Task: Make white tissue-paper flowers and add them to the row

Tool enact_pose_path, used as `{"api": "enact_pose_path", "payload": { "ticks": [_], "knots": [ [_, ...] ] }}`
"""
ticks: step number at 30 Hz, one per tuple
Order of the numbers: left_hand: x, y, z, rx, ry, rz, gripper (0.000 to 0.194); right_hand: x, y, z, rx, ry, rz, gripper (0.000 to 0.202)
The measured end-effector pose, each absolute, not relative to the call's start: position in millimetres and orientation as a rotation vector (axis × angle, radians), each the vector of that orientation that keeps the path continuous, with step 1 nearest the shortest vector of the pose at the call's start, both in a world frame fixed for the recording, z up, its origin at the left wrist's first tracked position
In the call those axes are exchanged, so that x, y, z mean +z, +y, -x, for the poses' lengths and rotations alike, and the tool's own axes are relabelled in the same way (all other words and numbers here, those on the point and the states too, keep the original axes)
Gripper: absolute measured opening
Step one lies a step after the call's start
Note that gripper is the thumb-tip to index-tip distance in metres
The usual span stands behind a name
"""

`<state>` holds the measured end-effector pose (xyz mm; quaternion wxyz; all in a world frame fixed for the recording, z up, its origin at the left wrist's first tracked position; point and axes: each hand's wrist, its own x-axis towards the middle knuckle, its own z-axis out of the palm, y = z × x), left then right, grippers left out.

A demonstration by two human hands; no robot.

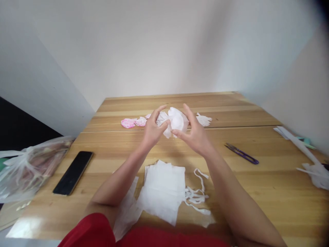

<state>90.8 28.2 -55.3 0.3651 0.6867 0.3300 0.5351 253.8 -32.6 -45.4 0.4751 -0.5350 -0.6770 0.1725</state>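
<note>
Between my two hands, above the far part of the table, is a white tissue paper flower (178,120) with ruffled layers. My left hand (155,127) pinches its left side, thumb against the paper. On the other side my right hand (192,132) curves around it, with the thumb at the lower edge and the fingers behind. Below my forearms lies a stack of white tissue sheets (164,190). Thin white strips (196,195) trail from the stack's right side.
Pink-and-white crumpled paper pieces (128,122) and a white one (204,119) lie toward the back. Purple thread snips (241,153) rest at the right, a black phone (73,173) at the left. A plastic bag (31,168) and white scraps (317,173) sit along the sides.
</note>
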Motion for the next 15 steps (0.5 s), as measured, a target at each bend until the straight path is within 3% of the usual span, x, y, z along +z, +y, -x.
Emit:
{"api": "enact_pose_path", "payload": {
  "ticks": [3, 9, 15],
  "knots": [
    [-57, 27, -92, 1.363, 0.846, -1.777, 0.054, -45, -34, -248, 0.445, -1.675, 1.361, 0.094],
    [-53, 21, -95, 1.286, 0.723, -1.685, 0.057, -46, -35, -247, 0.381, -1.460, 1.425, 0.061],
    [-47, 22, -90, 1.276, 0.662, -1.312, 0.044, -43, -36, -252, 0.333, -1.359, 1.455, 0.050]
  ]
}}
